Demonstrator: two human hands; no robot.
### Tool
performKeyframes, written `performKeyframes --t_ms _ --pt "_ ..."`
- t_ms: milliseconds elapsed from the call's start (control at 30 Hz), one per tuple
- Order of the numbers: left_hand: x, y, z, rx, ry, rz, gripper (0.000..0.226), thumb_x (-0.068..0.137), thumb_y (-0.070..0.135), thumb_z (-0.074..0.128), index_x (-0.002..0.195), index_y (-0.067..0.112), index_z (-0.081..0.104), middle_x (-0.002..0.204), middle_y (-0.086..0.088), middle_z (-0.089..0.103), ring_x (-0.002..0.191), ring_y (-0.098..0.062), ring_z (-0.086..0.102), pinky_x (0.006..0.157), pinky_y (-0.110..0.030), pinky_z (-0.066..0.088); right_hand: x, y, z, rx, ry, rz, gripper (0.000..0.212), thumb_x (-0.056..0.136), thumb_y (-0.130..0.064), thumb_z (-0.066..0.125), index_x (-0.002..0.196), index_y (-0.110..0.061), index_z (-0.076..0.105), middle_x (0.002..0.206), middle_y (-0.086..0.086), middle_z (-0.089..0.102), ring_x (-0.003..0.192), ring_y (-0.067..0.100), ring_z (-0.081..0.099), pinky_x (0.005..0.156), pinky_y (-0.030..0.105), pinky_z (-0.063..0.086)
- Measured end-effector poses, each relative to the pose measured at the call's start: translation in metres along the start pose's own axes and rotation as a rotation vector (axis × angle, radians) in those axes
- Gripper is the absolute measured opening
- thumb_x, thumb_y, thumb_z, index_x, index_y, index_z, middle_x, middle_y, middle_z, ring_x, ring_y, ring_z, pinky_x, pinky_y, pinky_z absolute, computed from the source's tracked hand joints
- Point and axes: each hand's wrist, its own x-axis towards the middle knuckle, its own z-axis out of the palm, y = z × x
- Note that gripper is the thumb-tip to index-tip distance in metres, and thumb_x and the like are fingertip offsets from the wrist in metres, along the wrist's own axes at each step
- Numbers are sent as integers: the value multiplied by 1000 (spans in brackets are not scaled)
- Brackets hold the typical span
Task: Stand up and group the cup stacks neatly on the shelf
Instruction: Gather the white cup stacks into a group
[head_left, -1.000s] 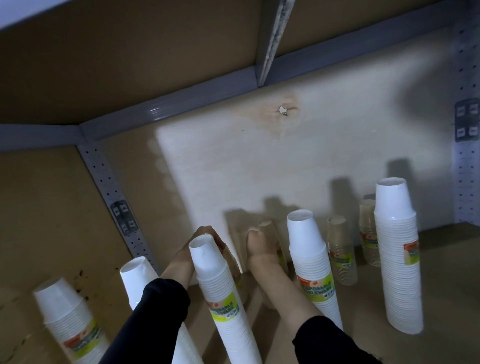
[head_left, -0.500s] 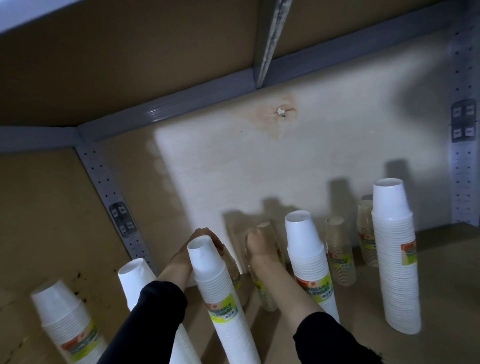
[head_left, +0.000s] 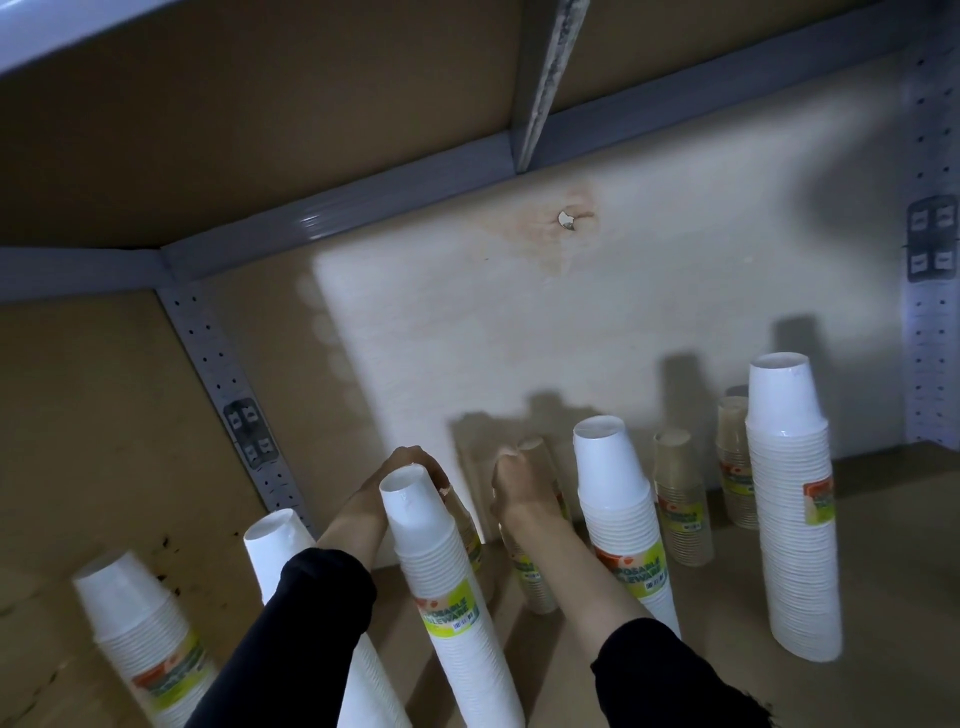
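Several white cup stacks stand upright on the brown shelf board (head_left: 883, 519): one at the far left (head_left: 140, 634), one behind my left sleeve (head_left: 275, 551), one in front centre (head_left: 447, 587), one right of my arms (head_left: 621, 509) and a tall one at the right (head_left: 792, 519). My right hand (head_left: 519, 488) grips the top of a tan cup stack (head_left: 535, 577) near the back wall. My left hand (head_left: 410, 467) curls over another tan stack (head_left: 470, 535), mostly hidden behind the front white stack. Two more tan stacks (head_left: 680, 509) (head_left: 735, 467) stand further right.
The pale back wall (head_left: 519, 322) has a stained hole with a screw (head_left: 567, 221). Grey perforated uprights stand at the left (head_left: 223, 384) and right (head_left: 932, 260). The upper shelf's underside and grey beams (head_left: 337, 213) hang close overhead.
Both hands have stayed on the tan stacks at the back. The stack under my right hand has shifted slightly and shows more of its lower part; the view has drifted a little.
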Motion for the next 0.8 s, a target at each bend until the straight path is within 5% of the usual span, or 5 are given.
performKeyframes --t_ms 100,333,467,600,800 --pt "-10 3 -8 34 89 68 27 83 16 68 108 8 71 110 -5 71 90 -11 62 64 -10 41 -6 -3 -6 -35 -10 -9 28 85 0 54 113 1 56 125 18 56 119 30 52 98 34 44" --pt "-38 10 -38 -56 185 114 23 83 5 65 105 1 72 103 -14 72 84 -16 62 62 -11 41 -21 -23 -28 -117 37 -78 22 85 1 50 103 2 62 119 18 60 114 33 55 100 39 43" --pt "-61 15 -55 -53 267 143 23 87 6 61 108 2 70 116 -15 68 93 -21 63 77 -19 39 -36 -37 -43 -33 85 -90 25 84 3 51 61 -3 44 118 21 60 114 33 54 82 34 45" --pt "-81 19 -71 -58 352 166 23 88 6 58 108 3 70 117 -14 68 93 -18 57 80 -22 41 -48 -44 -54 -9 177 -131 29 88 2 47 115 4 57 125 18 55 118 31 50 89 34 46" --pt "-108 32 -81 -84 448 231 25 89 4 55 109 3 69 117 -15 67 105 -27 63 89 -27 46 -67 -48 -64 -64 277 -161 31 87 -1 46 115 2 59 124 16 58 117 30 52 90 32 46"
